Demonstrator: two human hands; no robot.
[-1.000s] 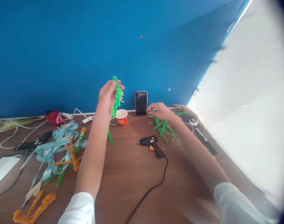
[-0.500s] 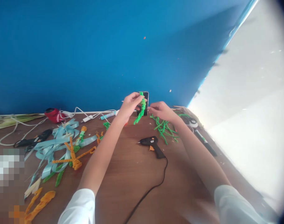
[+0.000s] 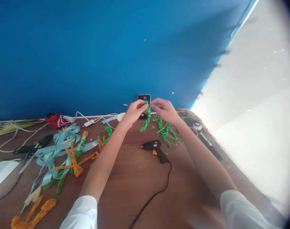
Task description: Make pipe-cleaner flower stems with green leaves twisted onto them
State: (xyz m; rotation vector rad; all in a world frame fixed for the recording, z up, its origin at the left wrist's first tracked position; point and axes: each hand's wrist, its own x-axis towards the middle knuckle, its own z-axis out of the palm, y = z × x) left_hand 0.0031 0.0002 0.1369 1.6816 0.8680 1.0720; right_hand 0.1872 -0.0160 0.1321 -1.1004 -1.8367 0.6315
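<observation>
Between the thumb and fingers of my left hand [image 3: 136, 112] is a twisted green pipe cleaner [image 3: 146, 122], its coiled lower end hanging down. My right hand [image 3: 165, 109] is closed in a pinch at the upper part of the same piece, from the right; the exact bit between its fingertips is too small to see. Behind the hands a phone [image 3: 144, 96] leans against the wall, partly hidden. Loose green pipe cleaners [image 3: 167, 130] lie in a heap below my right hand. A black glue gun [image 3: 155, 147] rests on the table nearer to me.
Light blue ribbon [image 3: 48, 152], orange twisted pieces [image 3: 75, 165] and a second glue gun [image 3: 35, 144] clutter the left side. A white cable [image 3: 75, 115] runs along the wall. Scissors [image 3: 194, 124] and a black marker-like stick [image 3: 210, 146] lie right. The glue gun's cord [image 3: 154, 197] crosses the front.
My right hand has risen slightly and its fingertips have come to the green pipe cleaner. My left hand has lowered it a little and shifted it right.
</observation>
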